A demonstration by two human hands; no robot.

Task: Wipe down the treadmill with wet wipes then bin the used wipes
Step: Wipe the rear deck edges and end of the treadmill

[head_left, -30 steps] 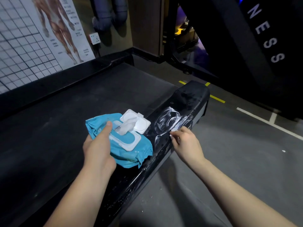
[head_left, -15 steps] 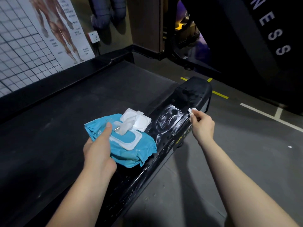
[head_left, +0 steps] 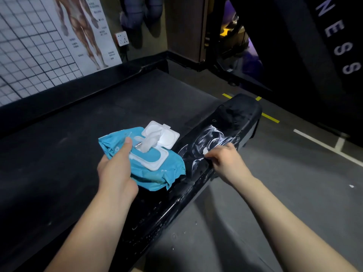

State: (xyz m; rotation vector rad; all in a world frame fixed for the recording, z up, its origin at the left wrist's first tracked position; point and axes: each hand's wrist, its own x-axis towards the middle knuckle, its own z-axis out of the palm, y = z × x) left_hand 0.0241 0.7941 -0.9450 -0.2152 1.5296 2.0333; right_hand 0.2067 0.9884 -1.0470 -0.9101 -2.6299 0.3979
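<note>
Two-handed at treadmill side rail (head_left: 235,118). Gripped blue wipe pack (head_left: 157,173) in left hand (head_left: 115,173), thumb pressed flat on top, other fingers hidden beneath; pack just left of rail, over belt (head_left: 78,144). Saw lid (head_left: 165,134) flipped open, one wipe (head_left: 148,143) poking from opening. Pinched small white wipe wad (head_left: 205,151) with right hand (head_left: 227,161), fingers curled together, wad touching rail top among white smears (head_left: 213,134), right of pack.

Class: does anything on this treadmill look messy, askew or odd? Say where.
White swirled smears streak the black side rail beside the right hand, which pinches a small wipe. The blue wipes pack in the left hand has its lid open, a sheet poking out.
</note>
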